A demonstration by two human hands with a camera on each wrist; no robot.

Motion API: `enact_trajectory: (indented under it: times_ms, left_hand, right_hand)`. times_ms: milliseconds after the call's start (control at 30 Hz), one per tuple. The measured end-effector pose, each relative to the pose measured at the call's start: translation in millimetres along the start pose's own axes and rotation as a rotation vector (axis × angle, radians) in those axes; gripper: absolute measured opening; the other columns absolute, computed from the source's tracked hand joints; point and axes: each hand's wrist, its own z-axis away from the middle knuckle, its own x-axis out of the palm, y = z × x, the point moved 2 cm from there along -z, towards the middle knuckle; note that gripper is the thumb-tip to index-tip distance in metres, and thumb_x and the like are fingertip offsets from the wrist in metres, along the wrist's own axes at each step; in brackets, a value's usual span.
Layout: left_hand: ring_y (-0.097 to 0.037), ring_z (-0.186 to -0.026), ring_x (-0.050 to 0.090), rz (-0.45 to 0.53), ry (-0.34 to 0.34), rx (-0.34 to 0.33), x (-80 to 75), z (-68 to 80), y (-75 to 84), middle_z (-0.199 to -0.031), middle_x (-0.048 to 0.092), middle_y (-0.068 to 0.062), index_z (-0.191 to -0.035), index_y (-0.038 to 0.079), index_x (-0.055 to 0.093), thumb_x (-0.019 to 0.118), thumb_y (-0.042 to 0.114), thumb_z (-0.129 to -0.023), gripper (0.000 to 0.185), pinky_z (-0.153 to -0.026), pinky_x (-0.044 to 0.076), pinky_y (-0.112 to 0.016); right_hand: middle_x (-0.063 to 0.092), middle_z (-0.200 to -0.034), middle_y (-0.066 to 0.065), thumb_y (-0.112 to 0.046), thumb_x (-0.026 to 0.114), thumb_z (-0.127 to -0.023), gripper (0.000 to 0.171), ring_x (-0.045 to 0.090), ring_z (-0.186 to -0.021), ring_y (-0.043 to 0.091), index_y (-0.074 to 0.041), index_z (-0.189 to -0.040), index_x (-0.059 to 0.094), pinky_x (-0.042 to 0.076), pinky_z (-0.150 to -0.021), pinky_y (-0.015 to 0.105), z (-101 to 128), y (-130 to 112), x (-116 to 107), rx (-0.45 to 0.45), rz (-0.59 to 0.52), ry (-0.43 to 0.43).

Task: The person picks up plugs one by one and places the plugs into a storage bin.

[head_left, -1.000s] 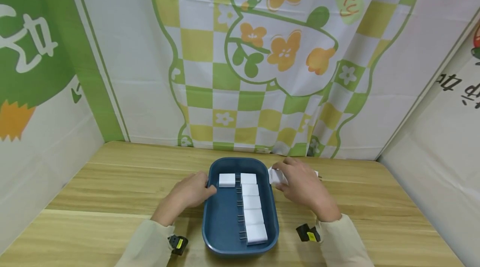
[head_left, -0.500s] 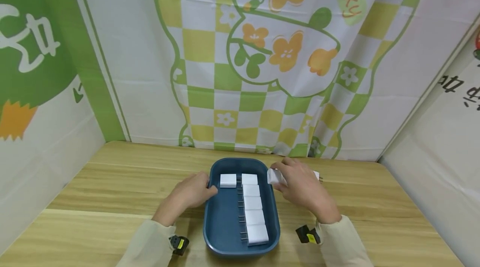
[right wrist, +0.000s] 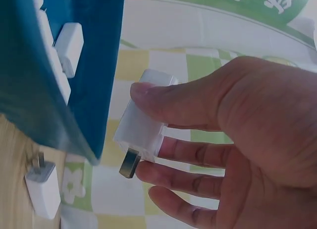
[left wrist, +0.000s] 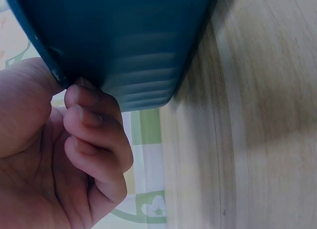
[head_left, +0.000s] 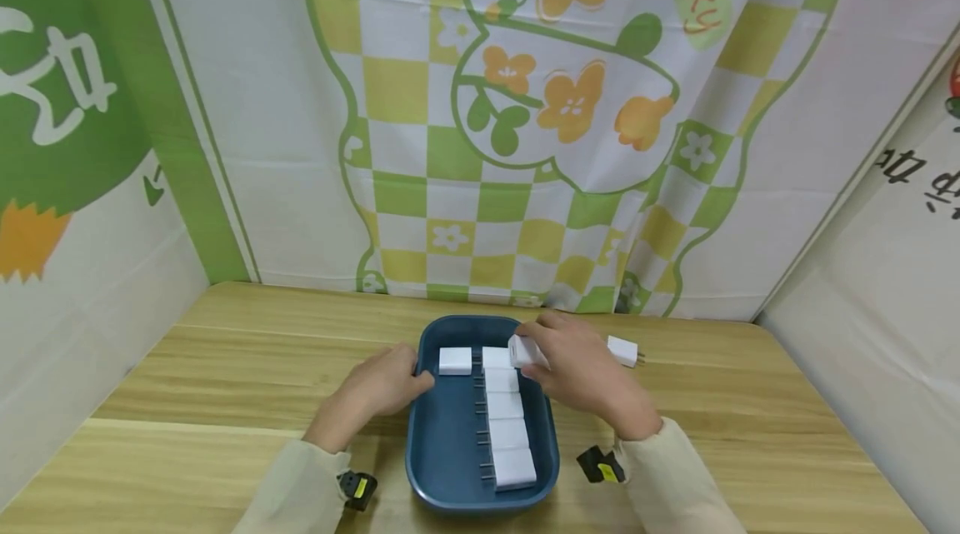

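Observation:
A blue rectangular bin (head_left: 442, 459) stands on the table. Along its right side runs a column of several white charger plugs (head_left: 508, 434), their prongs pointing left. One more charger plug (head_left: 455, 361) lies alone at the bin's far left. My left hand (head_left: 382, 380) pinches the bin's left rim between thumb and curled fingers, as the left wrist view (left wrist: 94, 140) shows. Over the bin's far right rim, my right hand (head_left: 573, 363) pinches a white charger plug (right wrist: 141, 120) between thumb and fingers; its metal prongs show in the right wrist view.
Another white charger plug (head_left: 622, 351) lies on the wooden table (head_left: 262, 367), right of the bin behind my right hand. A patterned curtain (head_left: 450, 184) hangs along the table's back edge, with cloth walls at both sides.
My right hand has moved left with the charger plug, from beside the bin to over its right rim. The plug on the table behind it is now more exposed. My left hand stays put.

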Motion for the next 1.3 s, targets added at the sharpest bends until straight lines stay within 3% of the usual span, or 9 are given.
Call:
enact_trajectory:
  times_ms: [267, 733, 1000, 1300]
  left_hand:
    - [-0.013, -0.048, 0.040, -0.019, 0.003, 0.005, 0.2, 0.5, -0.2, -0.053, 0.041, 0.003, -0.057, 0.015, 0.047, 0.063, 0.019, -0.092, 0.039, -0.047, 0.030, -0.027]
    - [-0.013, -0.048, 0.040, -0.014, -0.020, -0.006, -1.0, 0.3, -0.9, -0.054, 0.042, 0.002, -0.060, 0.013, 0.049, 0.063, 0.020, -0.093, 0.036, -0.046, 0.029, -0.027]
    - [-0.013, -0.047, 0.039, -0.020, -0.026, -0.004, -1.6, -0.5, -0.6, -0.055, 0.041, 0.002, -0.061, 0.013, 0.050, 0.063, 0.020, -0.093, 0.035, -0.047, 0.028, -0.027]
    - [-0.014, -0.048, 0.041, -0.020, -0.031, -0.005, -1.7, -0.9, -0.4, -0.055, 0.042, 0.002, -0.061, 0.013, 0.049, 0.063, 0.021, -0.094, 0.036, -0.048, 0.029, -0.028]
  right_hand:
    - [0.065, -0.116, 0.005, -0.024, 0.078, -0.090, 0.040, 0.062, -0.102, 0.026, -0.011, -0.126, 0.067, 0.050, -0.088, 0.044, -16.7, -9.5, 7.2, -0.021, -0.055, -0.081]
    - [0.062, -0.132, 0.005, -0.027, 0.073, -0.094, 0.044, 0.059, -0.120, 0.025, -0.014, -0.134, 0.063, 0.049, -0.097, 0.043, -43.7, -31.0, 21.2, 0.007, -0.070, -0.208]
    - [0.064, -0.123, 0.005, -0.029, 0.075, -0.092, 0.042, 0.063, -0.104, 0.022, -0.015, -0.131, 0.065, 0.051, -0.086, 0.040, -54.2, -38.4, 34.4, -0.018, -0.036, -0.216]
    - [0.065, -0.120, 0.004, -0.030, 0.078, -0.090, 0.042, 0.062, -0.104, 0.019, -0.015, -0.127, 0.067, 0.052, -0.087, 0.038, -59.4, -44.5, 48.7, -0.020, -0.026, -0.256]
